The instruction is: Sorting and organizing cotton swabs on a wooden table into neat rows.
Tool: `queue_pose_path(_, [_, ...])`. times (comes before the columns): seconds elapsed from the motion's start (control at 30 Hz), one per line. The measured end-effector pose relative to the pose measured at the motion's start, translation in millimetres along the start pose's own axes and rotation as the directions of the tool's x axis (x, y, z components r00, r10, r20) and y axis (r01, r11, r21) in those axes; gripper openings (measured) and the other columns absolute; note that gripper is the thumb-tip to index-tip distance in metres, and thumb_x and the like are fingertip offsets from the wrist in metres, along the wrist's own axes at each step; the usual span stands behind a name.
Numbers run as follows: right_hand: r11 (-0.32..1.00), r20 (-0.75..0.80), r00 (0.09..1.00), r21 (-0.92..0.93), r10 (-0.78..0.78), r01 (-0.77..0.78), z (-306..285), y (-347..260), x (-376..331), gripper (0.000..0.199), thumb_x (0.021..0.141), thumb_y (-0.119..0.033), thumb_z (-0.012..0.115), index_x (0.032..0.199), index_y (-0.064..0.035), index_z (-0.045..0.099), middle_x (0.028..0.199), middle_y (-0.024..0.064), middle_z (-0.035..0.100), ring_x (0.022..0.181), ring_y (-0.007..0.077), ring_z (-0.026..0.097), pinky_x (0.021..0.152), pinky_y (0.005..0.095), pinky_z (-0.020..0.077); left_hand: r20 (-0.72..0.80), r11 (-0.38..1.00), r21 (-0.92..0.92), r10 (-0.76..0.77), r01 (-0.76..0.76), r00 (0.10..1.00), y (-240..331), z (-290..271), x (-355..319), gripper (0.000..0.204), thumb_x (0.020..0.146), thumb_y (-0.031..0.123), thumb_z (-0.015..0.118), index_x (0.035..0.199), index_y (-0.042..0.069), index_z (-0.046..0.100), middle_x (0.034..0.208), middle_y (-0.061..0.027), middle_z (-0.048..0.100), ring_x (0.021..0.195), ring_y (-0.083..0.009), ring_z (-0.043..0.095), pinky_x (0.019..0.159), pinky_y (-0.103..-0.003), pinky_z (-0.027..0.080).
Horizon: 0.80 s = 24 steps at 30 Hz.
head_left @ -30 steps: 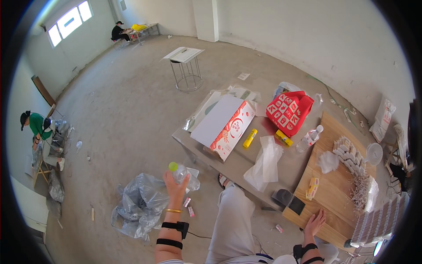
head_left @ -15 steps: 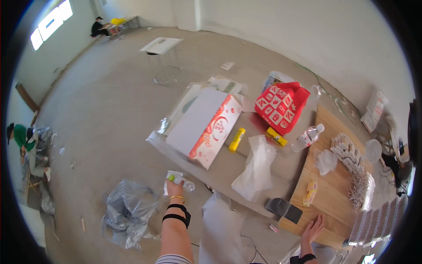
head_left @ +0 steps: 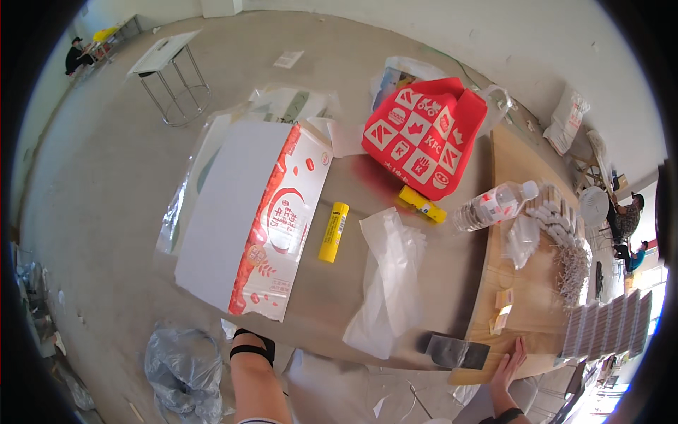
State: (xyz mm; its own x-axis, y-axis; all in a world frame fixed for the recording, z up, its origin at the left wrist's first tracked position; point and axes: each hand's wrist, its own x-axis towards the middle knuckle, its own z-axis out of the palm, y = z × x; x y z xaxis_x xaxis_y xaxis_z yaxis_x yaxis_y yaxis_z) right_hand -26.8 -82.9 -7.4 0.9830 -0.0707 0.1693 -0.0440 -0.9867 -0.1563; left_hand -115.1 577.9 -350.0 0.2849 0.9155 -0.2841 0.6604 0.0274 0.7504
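Observation:
My left forearm (head_left: 258,389), with a black strap at the wrist, reaches up to the near end of a white and red carton (head_left: 275,233). The left hand is hidden beyond the table edge and carton, so I cannot see its fingers. A bit of white plastic (head_left: 228,328) shows beside that wrist. Fingers stretched out, my right hand (head_left: 507,371) rests on the near edge of a wooden board (head_left: 470,332). Close to it are a dark grey flat block (head_left: 455,351) and a small yellow and white packet (head_left: 502,311).
Yellow glue sticks (head_left: 333,232) (head_left: 422,204), a crumpled clear bag (head_left: 388,283), a red carrier bag (head_left: 427,138) and a plastic bottle (head_left: 494,206) lie on the table. Bundled white pieces (head_left: 554,219) sit on the board. A grey plastic bag (head_left: 183,367) lies on the floor. People sit farther off.
The view has shifted, bringing the table larger and more to the left. My left hand, earlier seen with a clear plastic item with a green part, has gone out of sight. The right hand stays on the board.

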Motion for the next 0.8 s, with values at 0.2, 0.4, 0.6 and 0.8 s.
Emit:
queue_pose_path(0.2, [1.000,0.021,0.999,-0.005,-0.024,0.025,-2.0,-3.6,0.2,0.053,0.099,-0.025,0.039,0.145,0.0020,0.040,0.146,0.0247,0.039,0.134,0.0421,0.037,0.115,0.0510,0.0235,0.007,0.999,0.037,-0.023,0.023,1.000,-15.6,-1.4,4.9,0.035,0.083,0.034,0.068,0.098,0.003,0.065,0.094,-0.0163,0.070,0.090,-0.0326,0.069,0.076,-0.043,0.054])
queue_pose_path(0.4, [1.000,0.038,0.999,-0.004,-0.024,0.024,-3.5,-4.9,1.9,0.055,0.100,-0.028,0.037,0.145,0.0025,0.039,0.146,0.0258,0.038,0.134,0.0420,0.036,0.115,0.0508,0.0230,0.026,0.998,0.046,-0.031,0.030,0.999,-24.3,2.0,6.3,0.035,0.081,0.033,0.069,0.099,0.003,0.065,0.095,-0.0170,0.071,0.092,-0.0349,0.068,0.077,-0.043,0.053])
queue_pose_path(0.6, [1.000,0.021,1.000,0.019,-0.020,0.019,-5.7,-8.5,0.2,0.055,0.100,-0.029,0.037,0.145,0.0022,0.040,0.146,0.0259,0.039,0.134,0.0420,0.036,0.115,0.0511,0.0228,0.084,0.999,0.047,-0.005,0.001,0.996,-16.1,-5.1,-6.2,0.035,0.080,0.033,0.070,0.099,0.004,0.065,0.096,-0.0177,0.071,0.094,-0.0372,0.068,0.079,-0.044,0.053])
queue_pose_path(0.8, [0.999,0.019,1.000,0.047,-0.012,0.011,-1.9,-9.3,0.4,0.053,0.098,-0.026,0.039,0.144,0.0011,0.040,0.146,0.0246,0.040,0.134,0.0420,0.036,0.114,0.0512,0.0235,0.195,0.989,0.014,0.141,-0.146,0.971,-15.3,-44.8,-62.2,0.035,0.079,0.032,0.071,0.100,0.005,0.065,0.096,-0.0184,0.071,0.096,-0.0396,0.067,0.080,-0.044,0.053])
